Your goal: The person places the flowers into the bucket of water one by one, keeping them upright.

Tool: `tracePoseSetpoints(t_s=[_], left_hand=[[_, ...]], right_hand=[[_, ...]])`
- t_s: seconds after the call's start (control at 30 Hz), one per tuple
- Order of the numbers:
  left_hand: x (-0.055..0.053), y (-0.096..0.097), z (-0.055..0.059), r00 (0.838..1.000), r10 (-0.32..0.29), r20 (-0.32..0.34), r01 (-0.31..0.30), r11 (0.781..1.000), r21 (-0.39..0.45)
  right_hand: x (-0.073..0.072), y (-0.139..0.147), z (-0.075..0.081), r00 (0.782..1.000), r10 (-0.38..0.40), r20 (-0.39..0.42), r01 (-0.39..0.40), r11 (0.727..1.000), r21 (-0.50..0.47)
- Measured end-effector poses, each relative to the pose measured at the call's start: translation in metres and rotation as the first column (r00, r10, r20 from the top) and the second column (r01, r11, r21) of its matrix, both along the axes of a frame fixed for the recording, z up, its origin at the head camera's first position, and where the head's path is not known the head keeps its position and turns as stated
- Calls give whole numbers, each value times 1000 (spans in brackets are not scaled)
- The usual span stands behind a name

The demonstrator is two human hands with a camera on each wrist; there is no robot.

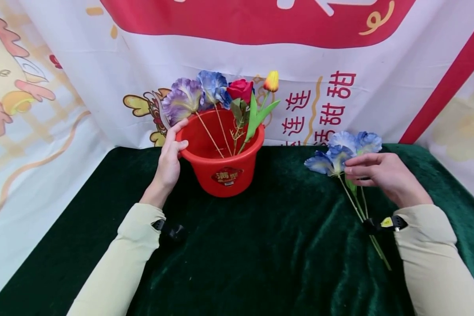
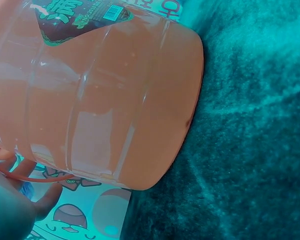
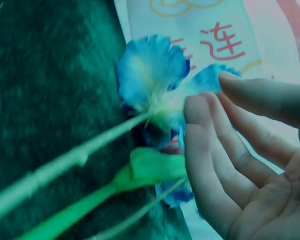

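My left hand [image 1: 168, 160] holds the left rim of a red bucket [image 1: 225, 175], its thumb over the edge. In the bucket stand a purple ruffled flower [image 1: 181, 98], a blue one [image 1: 212, 85], a red rose [image 1: 241, 90] and a yellow-orange tulip [image 1: 271, 82], all leaning on the far rim. On the right, my right hand [image 1: 383, 175] is at the heads of several blue flowers [image 1: 341, 153] lying on the cloth. Its fingers [image 3: 197, 140] are bent loosely beside the petals, with the thumb apart from them. A green leaf [image 3: 157, 167] runs behind the fingers.
Dark green velvet cloth [image 1: 268, 245] covers the table. A white and red printed backdrop [image 1: 300, 57] hangs right behind the bucket and the far table edge. Long stems [image 1: 379, 250] from the blue flowers reach toward the front, beneath the right wrist.
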State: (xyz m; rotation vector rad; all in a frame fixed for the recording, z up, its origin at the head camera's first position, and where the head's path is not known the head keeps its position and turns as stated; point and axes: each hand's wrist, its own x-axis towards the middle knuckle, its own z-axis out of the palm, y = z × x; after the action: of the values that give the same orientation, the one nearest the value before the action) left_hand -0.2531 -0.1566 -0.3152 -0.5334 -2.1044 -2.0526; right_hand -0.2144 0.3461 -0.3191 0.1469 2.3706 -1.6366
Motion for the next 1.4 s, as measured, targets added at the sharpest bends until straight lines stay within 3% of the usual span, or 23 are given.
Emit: tracePoseSetpoints(t_s=[0.5, 0.73, 0.93, 1.2, 1.4], left_hand=[[0, 4, -1, 1000, -6, -3, 6, 1000, 6], [-2, 6, -3, 1000, -2, -15, 2, 1000, 21], [-4, 3, -3, 1000, 4, -14, -4, 1000, 12], [-3, 0, -2, 1000, 11, -15, -11, 1000, 8], [-3, 0, -1, 1000, 7, -11, -7, 1000, -2]], right_hand=[[-1, 11, -12, 987, 129, 95, -145, 971, 188], [-2, 3, -15, 979, 151, 133, -175, 965, 194], [-5, -3, -16, 981, 141, 131, -159, 977, 142], [-6, -17, -11, 995, 87, 56, -85, 996, -36], [-5, -28, -1, 998, 3, 55, 10, 972, -236]])
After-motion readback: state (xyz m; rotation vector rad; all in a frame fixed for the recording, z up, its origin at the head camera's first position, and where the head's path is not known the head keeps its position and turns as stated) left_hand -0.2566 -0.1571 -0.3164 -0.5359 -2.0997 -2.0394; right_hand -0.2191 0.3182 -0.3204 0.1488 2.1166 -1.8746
